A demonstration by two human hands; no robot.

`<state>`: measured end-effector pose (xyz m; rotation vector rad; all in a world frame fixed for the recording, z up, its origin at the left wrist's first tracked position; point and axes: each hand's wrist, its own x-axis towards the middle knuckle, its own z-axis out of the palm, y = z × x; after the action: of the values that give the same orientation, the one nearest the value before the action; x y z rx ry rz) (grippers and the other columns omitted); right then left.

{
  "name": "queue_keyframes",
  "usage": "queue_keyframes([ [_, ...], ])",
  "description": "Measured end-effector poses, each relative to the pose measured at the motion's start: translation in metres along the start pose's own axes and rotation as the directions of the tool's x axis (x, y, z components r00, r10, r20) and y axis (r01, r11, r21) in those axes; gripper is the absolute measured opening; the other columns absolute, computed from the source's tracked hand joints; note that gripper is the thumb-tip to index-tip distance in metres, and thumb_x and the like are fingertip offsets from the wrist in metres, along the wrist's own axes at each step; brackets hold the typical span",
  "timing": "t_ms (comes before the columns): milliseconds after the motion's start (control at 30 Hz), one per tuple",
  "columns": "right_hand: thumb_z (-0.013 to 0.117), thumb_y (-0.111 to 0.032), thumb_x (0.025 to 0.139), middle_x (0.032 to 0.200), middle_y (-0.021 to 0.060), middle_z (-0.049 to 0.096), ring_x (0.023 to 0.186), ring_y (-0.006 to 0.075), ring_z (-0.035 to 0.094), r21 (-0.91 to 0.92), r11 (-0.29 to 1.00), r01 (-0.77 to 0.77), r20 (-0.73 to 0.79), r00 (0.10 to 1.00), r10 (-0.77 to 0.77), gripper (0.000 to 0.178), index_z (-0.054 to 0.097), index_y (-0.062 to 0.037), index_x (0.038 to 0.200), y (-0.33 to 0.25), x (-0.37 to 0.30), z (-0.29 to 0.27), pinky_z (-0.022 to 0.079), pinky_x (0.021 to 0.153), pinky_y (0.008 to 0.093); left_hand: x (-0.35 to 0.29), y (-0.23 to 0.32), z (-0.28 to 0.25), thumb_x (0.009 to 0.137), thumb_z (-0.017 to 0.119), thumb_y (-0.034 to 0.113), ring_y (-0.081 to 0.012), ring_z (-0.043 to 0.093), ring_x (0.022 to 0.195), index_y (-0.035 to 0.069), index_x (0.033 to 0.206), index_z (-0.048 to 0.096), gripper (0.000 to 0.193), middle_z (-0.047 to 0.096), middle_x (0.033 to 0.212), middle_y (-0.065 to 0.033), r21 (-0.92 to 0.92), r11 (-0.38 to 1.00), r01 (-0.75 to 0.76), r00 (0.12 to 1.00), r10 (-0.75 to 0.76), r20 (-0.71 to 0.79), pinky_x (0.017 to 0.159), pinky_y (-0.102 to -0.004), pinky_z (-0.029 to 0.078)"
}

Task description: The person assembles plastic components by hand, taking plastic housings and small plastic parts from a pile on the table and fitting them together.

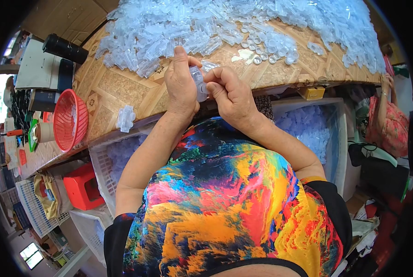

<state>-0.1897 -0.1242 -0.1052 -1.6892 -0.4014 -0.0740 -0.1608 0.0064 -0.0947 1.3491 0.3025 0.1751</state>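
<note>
Hands meet just above the table's near edge: the left hand (181,85) and right hand (232,94) both pinch one small clear plastic vial (199,83) between their fingertips. Below them sit white crates (105,159) holding more clear pieces. Beyond lies the wooden table (118,90), with loose round caps (268,48) and a big heap of clear vials (169,27). A red basket (70,120) rests at the left.

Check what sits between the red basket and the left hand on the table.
Head view: one small clump of clear plastic tubes on bare tabletop, between the red basket and left hand.
</note>
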Motion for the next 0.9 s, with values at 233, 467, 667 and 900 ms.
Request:
queue_keyframes([
  [233,0.064,-0.016,0.095,0.087,0.0177,0.068,0.078,0.0381,0.068,-0.146,0.989,0.023,0.092,0.996,-0.009,0.018,0.058,-0.0031,0.106,-0.005,0.002,-0.004,0.053,0.067,0.0438,0.003,-0.007,-0.005,0.104,0.046,0.054,-0.0114,0.051,0.057,0.006,0.075,0.058,0.057,0.055,0.064,-0.0039,-0.017,1.0,-0.025,1.0,0.025,0.008,0.054,-0.0265,0.041],
  [467,0.059,-0.034,0.099,0.079,0.0227,0.066,0.078,0.0445,0.065,-0.364,0.932,0.004,0.255,0.962,0.096,0.029,0.064,-0.0054,0.099,-0.006,0.01,-0.016,0.05,0.064,0.049,-0.003,-0.003,-0.009,0.105,0.045,0.051,-0.0097,0.05,0.06,0.006,0.074,0.058,0.056,0.054,0.065,-0.001,-0.024,0.999,-0.03,0.995,0.032,0.095,0.056,-0.0262,0.04],
  [667,0.055,-0.035,0.101,0.074,0.0201,0.065,0.073,0.0437,0.064,-0.328,0.942,0.076,0.264,0.965,0.014,0.03,0.067,-0.0084,0.094,-0.011,0.009,-0.012,0.049,0.062,0.05,-0.004,0.013,-0.012,0.107,0.044,0.048,-0.009,0.047,0.062,0.005,0.073,0.059,0.057,0.053,0.065,-0.0006,0.11,0.976,-0.189,0.978,0.178,0.105,0.058,-0.0269,0.039],
  [900,0.052,-0.032,0.102,0.076,0.0203,0.066,0.076,0.044,0.064,-0.308,0.949,0.06,0.287,0.957,0.032,0.029,0.068,-0.0096,0.092,-0.019,0.015,-0.012,0.05,0.064,0.051,-0.012,0.028,-0.012,0.108,0.042,0.044,-0.0102,0.045,0.065,0.004,0.074,0.058,0.055,0.053,0.067,-0.0007,0.233,0.924,-0.303,0.953,0.289,0.091,0.061,-0.0296,0.039],
])
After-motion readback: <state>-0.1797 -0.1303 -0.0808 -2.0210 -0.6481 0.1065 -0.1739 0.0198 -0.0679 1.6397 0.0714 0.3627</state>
